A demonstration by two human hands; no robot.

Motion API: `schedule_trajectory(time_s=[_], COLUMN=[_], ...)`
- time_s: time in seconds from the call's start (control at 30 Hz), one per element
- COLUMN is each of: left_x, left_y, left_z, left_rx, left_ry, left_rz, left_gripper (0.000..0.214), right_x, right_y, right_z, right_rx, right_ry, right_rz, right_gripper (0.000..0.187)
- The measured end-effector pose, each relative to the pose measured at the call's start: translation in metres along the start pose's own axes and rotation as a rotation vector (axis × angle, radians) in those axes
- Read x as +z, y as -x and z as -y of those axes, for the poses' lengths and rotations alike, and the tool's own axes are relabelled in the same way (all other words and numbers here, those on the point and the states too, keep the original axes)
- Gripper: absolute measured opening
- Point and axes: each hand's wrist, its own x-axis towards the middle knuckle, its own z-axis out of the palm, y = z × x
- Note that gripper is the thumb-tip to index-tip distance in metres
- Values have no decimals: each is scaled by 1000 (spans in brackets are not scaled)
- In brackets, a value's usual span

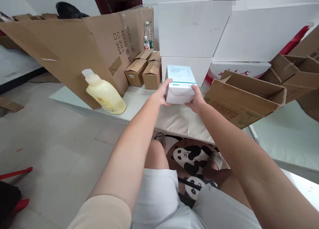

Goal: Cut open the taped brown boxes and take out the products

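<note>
A small white box (pixel 180 82) with a teal stripe and printed label is held out in front of me above a low white table (pixel 139 101). My left hand (pixel 163 92) grips its left side, thumb on top. My right hand (pixel 196 99) clasps its right lower corner. Both arms are stretched forward over my knees.
A yellow bottle (pixel 106 94) leans against a big folded cardboard sheet (pixel 74 46) at left. Two small brown cartons (pixel 144 72) stand behind the box, with large white boxes (pixel 191 29) beyond. An open cardboard carton (pixel 246 97) lies at right. A panda mat (pixel 191 159) is under my legs.
</note>
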Motion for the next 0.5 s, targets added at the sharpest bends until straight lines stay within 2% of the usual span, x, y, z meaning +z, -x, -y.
schedule_trajectory(time_s=[0.1, 0.27, 0.37, 0.43, 0.5], left_x=[-4, -16, -11, -2, 6], left_y=[-3, -3, -4, 2, 14], left_z=[-2, 14, 18, 21, 29], left_rx=[-79, -59, -39, 36, 189], left_ry=[-35, -37, -49, -34, 41], left_rz=[-28, 4, -7, -2, 63], left_gripper=[61, 60, 56, 52, 51], right_x=[0, -15, -16, -15, -21], right_y=[-5, -2, -2, 3, 18], right_z=[2, -14, -14, -12, -13], right_rx=[69, 47, 34, -5, -126], right_ry=[43, 70, 84, 81, 41], right_rz=[0, 20, 24, 11, 25], right_gripper=[57, 58, 57, 56, 59])
